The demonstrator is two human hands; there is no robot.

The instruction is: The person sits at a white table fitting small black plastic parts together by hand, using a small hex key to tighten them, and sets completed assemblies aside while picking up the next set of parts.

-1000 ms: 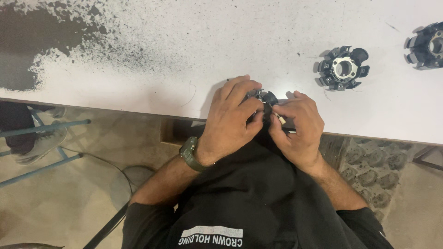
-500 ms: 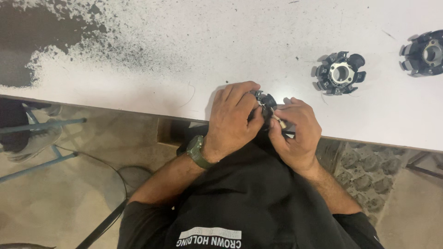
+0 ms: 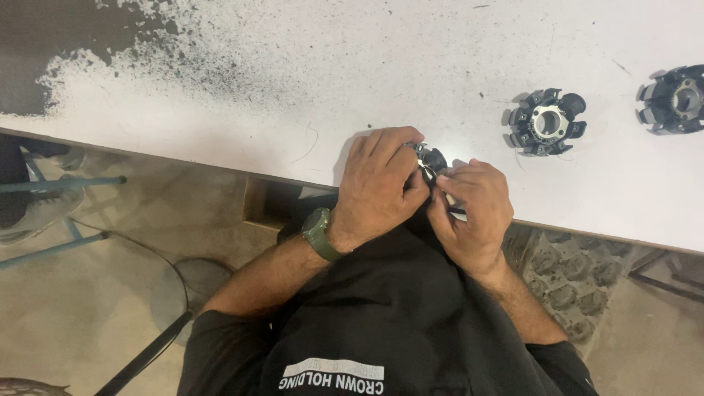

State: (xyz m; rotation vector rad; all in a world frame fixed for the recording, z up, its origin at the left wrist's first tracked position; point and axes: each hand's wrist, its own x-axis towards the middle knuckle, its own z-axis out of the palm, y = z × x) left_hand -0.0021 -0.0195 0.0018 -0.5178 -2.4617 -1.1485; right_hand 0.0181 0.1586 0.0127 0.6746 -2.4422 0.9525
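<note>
My left hand [image 3: 381,187], with a green watch on its wrist, is closed around a small black round motor part [image 3: 433,159] at the near edge of the white table [image 3: 220,132]. My right hand [image 3: 473,209] presses against the same part from the right, fingers curled, with a thin dark piece poking out between them. Most of the part is hidden by my fingers. Both hands touch each other just over the table edge.
Two more black ring-shaped parts with lobes lie on the table, one [image 3: 546,122] to the right of my hands and one [image 3: 675,99] at the right border. Dark specks and a dark worn patch [image 3: 44,37] cover the table's far left. Blue metal legs [image 3: 51,220] stand below left.
My hands stay together on the part; the view has shifted slightly, and the fingers have worked a little on the part.
</note>
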